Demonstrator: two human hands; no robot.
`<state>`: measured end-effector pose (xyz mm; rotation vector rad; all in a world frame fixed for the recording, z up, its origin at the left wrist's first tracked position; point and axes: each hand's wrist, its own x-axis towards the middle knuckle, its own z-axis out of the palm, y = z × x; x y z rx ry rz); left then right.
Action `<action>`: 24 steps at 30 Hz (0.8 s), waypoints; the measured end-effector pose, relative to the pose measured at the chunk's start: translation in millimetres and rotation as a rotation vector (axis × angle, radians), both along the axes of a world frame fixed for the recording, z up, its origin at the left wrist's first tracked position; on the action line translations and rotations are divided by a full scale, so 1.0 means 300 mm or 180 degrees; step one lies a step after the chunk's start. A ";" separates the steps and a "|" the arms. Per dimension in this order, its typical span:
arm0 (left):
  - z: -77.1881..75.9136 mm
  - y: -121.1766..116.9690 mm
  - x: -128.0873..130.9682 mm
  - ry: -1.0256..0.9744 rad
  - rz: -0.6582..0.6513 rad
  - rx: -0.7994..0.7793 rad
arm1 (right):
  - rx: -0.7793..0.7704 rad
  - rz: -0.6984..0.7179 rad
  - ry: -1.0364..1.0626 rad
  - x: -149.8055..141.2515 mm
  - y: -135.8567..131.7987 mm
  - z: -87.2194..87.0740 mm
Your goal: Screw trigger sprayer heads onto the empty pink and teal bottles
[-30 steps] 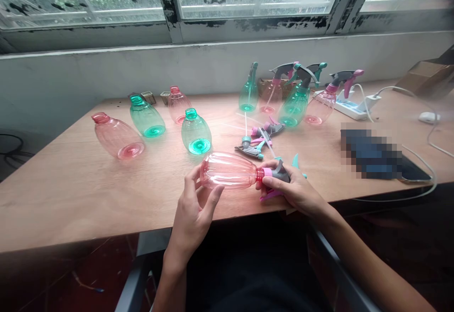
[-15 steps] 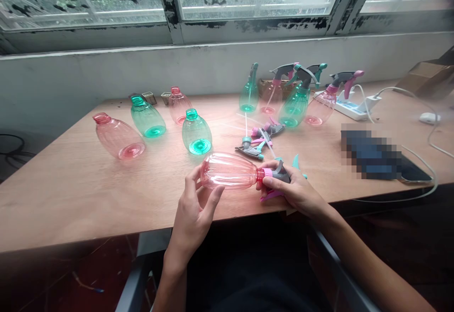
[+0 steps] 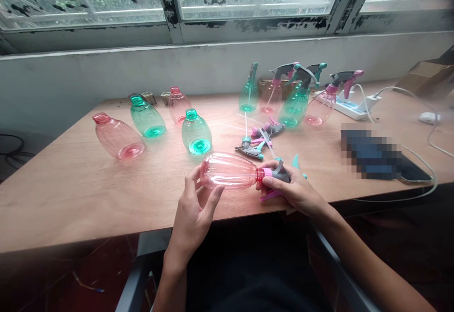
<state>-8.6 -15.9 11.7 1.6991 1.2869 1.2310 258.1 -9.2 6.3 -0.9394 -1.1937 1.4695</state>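
Note:
A clear pink spray bottle [image 3: 229, 171] lies sideways between my hands above the table's front edge. My left hand [image 3: 198, 203] holds its base end, thumb in front and fingers behind. At the neck, my right hand [image 3: 289, 184] grips the pink collar of a grey and pink spray head [image 3: 280, 174]; part of the head is hidden by the fingers. Just beyond, loose trigger heads with tubes lie on the wood, among them a grey and teal one [image 3: 250, 149] and a grey and pink one [image 3: 269, 131]. A teal trigger [image 3: 296, 161] shows behind my right hand.
Headless pink and green bottles, such as this green one [image 3: 196, 134], stand on the left of the table [image 3: 88, 198]. Several bottles with heads, including a green one [image 3: 294, 106], stand at the back right. A power strip [image 3: 351, 108], white cables and a dark phone-like slab [image 3: 416, 174] lie right.

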 end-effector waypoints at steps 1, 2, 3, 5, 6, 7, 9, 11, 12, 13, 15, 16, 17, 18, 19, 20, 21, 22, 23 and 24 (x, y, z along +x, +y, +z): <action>0.000 0.001 0.000 0.0002 -0.0004 0.0002 | 0.0003 0.0006 0.0007 0.000 0.000 0.000; -0.001 0.001 0.001 0.0005 -0.0003 0.0005 | 0.0005 0.0012 0.0015 0.000 -0.001 0.001; -0.001 0.002 0.002 0.0009 -0.0002 0.0009 | 0.0005 0.0018 0.0023 0.000 -0.001 0.001; -0.001 0.003 0.003 0.0005 -0.0003 0.0011 | -0.0007 0.0023 0.0029 -0.001 -0.001 0.003; -0.001 0.003 0.003 -0.0001 -0.0006 0.0004 | -0.0012 0.0019 0.0028 -0.001 -0.001 0.004; -0.001 0.003 0.003 -0.0007 -0.0010 -0.0003 | -0.0016 0.0016 0.0022 -0.001 -0.001 0.005; -0.001 0.002 0.002 -0.0013 -0.0007 -0.0011 | -0.0009 0.0014 0.0003 -0.001 -0.001 0.006; -0.001 0.001 0.001 -0.0004 0.0008 -0.0012 | 0.0007 0.0024 -0.0010 0.000 -0.001 0.007; -0.001 0.000 0.000 0.0003 0.0015 -0.0009 | 0.0012 0.0031 -0.0011 0.000 0.000 0.007; -0.001 0.000 0.000 0.0008 0.0018 -0.0006 | 0.0019 0.0034 -0.0008 0.001 0.000 0.007; 0.000 -0.001 0.001 0.0013 0.0012 -0.0008 | 0.0026 0.0043 -0.0001 0.001 0.000 0.007; 0.001 0.000 0.001 0.0012 0.0004 -0.0012 | 0.0028 0.0047 -0.0001 0.002 0.000 0.007; 0.001 0.000 0.002 0.0012 -0.0002 -0.0017 | 0.0032 0.0053 -0.0005 0.002 0.001 0.007; 0.002 0.001 0.003 0.0012 -0.0006 -0.0019 | 0.0034 0.0058 -0.0008 0.003 0.001 0.007; 0.002 0.001 0.004 0.0015 -0.0007 -0.0016 | 0.0038 0.0061 -0.0011 0.003 0.001 0.007; 0.001 0.002 0.004 0.0017 -0.0001 -0.0011 | 0.0042 0.0063 -0.0011 0.004 0.001 0.006; 0.001 0.003 0.004 0.0019 0.0001 -0.0006 | 0.0048 0.0064 -0.0006 0.004 0.001 0.006; 0.000 0.003 0.004 0.0021 0.0003 -0.0002 | 0.0052 0.0067 0.0002 0.004 0.001 0.005; -0.001 0.004 0.004 0.0023 0.0004 0.0003 | 0.0052 0.0068 0.0013 0.004 0.001 0.004; -0.002 0.004 0.003 0.0025 0.0006 0.0008 | 0.0048 0.0068 0.0022 0.004 0.001 0.004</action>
